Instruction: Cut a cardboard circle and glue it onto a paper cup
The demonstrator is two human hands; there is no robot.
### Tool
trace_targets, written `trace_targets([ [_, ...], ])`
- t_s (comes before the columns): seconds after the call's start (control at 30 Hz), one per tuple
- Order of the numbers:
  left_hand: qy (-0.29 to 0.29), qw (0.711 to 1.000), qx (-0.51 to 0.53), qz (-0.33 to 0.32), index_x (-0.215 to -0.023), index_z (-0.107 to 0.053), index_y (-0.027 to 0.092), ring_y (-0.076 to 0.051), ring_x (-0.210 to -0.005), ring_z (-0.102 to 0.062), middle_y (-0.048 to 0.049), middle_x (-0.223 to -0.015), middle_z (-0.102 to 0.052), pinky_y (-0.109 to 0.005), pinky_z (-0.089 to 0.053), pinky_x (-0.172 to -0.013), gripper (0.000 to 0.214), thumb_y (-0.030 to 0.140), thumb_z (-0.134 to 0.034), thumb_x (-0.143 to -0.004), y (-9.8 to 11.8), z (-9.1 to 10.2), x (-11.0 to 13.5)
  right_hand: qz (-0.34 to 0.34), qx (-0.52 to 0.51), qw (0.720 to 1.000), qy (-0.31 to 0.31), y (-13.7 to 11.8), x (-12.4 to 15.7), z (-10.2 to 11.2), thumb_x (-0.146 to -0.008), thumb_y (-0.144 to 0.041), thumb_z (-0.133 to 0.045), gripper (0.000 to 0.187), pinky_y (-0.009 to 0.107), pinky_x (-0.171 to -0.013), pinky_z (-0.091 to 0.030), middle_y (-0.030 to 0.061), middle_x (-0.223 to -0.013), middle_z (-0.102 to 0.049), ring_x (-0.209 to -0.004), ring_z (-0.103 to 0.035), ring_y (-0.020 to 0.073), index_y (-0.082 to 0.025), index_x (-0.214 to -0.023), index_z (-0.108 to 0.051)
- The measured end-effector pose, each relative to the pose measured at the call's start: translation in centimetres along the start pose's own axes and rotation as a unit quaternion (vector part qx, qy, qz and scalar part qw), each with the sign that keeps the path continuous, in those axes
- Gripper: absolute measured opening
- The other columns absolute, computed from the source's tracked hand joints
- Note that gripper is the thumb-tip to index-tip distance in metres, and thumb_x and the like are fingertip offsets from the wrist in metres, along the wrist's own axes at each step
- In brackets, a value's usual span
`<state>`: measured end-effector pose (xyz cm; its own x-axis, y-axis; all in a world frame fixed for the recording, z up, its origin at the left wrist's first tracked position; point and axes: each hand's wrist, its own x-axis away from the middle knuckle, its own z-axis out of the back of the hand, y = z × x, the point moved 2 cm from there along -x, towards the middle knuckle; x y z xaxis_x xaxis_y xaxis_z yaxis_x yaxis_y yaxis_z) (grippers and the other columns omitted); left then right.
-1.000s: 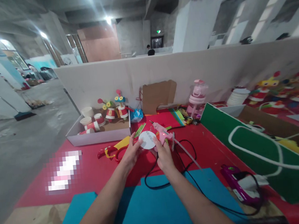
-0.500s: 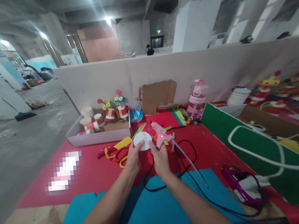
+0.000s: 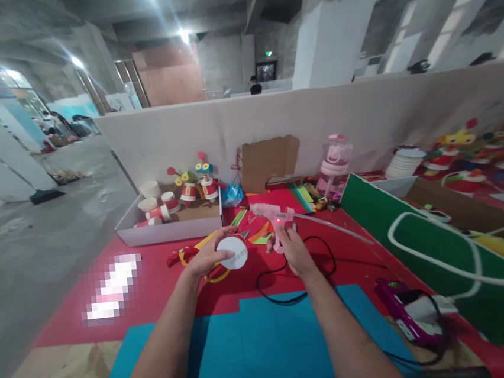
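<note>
My left hand (image 3: 208, 256) is wrapped round a paper cup (image 3: 232, 253), thumb on its flat white round end, which faces me; a bit of red side shows behind. My right hand (image 3: 294, 249) grips the handle of a pink hot glue gun (image 3: 265, 211), its nozzle pointing left above the table. A small red light glows on the gun, and a long clear glue stick (image 3: 333, 226) trails out of its back to the right. Scissors with yellow handles (image 3: 218, 275) lie partly hidden beneath my left hand, beside red-handled tools (image 3: 182, 255).
A white box (image 3: 171, 232) at the back left holds paper cups and cup figures. A pink bottle (image 3: 336, 160) stands at the back. To the right are a green-sided box (image 3: 419, 256) and a purple power strip (image 3: 406, 311). A black cord (image 3: 276, 301) loops across the red table.
My right hand has left the white disc and taken the glue gun by its handle, lifting and levelling it. My left hand has shifted slightly left and down with the cup.
</note>
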<state>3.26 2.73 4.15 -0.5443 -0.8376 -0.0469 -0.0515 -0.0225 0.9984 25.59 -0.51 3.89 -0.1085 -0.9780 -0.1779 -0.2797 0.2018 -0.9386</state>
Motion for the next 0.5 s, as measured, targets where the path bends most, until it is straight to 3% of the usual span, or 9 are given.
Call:
trace_targets([
  [0.07, -0.019, 1.000, -0.024, 0.002, -0.136, -0.047, 0.023, -0.019, -0.088, -0.062, -0.0075, -0.118, -0.061, -0.024, -0.048, -0.069, 0.076, 0.031, -0.076, -0.066, 0.7, 0.7, 0.5, -0.010, 0.025, 0.999, -0.045, -0.4, 0.1, 0.4, -0.078, -0.065, -0.062, 0.047, 0.021, -0.039, -0.041, 0.0017, -0.074, -0.068, -0.045, -0.051, 0.0095, -0.019, -0.089, -0.058],
  [0.17, -0.030, 0.998, -0.052, 0.010, -0.138, -0.047, 0.024, -0.020, -0.090, -0.061, -0.0071, -0.120, -0.060, -0.024, -0.049, -0.071, 0.078, 0.029, -0.076, -0.066, 1.6, 1.6, 1.1, -0.026, 0.084, 0.992, -0.092, -0.9, 0.5, 0.5, -0.080, -0.065, -0.060, 0.047, 0.020, -0.034, -0.029, -0.0025, -0.057, -0.060, -0.037, -0.042, 0.0081, -0.018, -0.083, -0.058],
  [0.27, -0.035, 0.996, -0.076, 0.017, -0.140, -0.044, 0.024, -0.022, -0.095, -0.061, -0.0079, -0.122, -0.059, -0.026, -0.050, -0.074, 0.081, 0.027, -0.075, -0.065, 1.9, 2.2, 1.5, -0.010, 0.162, 0.980, -0.111, -1.5, 0.8, 0.4, -0.078, -0.064, -0.062, 0.045, 0.022, -0.040, -0.032, -0.0043, -0.045, -0.052, -0.039, -0.042, 0.0098, -0.019, -0.073, -0.059],
  [0.37, -0.033, 0.994, -0.099, 0.015, -0.142, -0.041, 0.024, -0.024, -0.101, -0.061, -0.0078, -0.123, -0.059, -0.029, -0.051, -0.079, 0.083, 0.024, -0.074, -0.066, 1.7, 2.9, 1.5, 0.025, 0.193, 0.975, -0.109, -2.1, 0.9, 0.5, -0.077, -0.059, -0.065, 0.040, 0.024, -0.048, -0.037, -0.0028, -0.049, -0.056, -0.046, -0.047, 0.0121, -0.020, -0.071, -0.062],
  [0.5, -0.038, 0.990, -0.137, 0.009, -0.144, -0.038, 0.025, -0.025, -0.106, -0.060, -0.0081, -0.125, -0.058, -0.031, -0.050, -0.085, 0.085, 0.023, -0.073, -0.067, 1.5, 3.6, 1.5, 0.032, 0.213, 0.969, -0.123, -2.5, 0.8, 0.9, -0.082, -0.059, -0.059, 0.043, 0.025, -0.048, -0.034, -0.0022, -0.048, -0.053, -0.046, -0.045, 0.0116, -0.019, -0.065, -0.061],
])
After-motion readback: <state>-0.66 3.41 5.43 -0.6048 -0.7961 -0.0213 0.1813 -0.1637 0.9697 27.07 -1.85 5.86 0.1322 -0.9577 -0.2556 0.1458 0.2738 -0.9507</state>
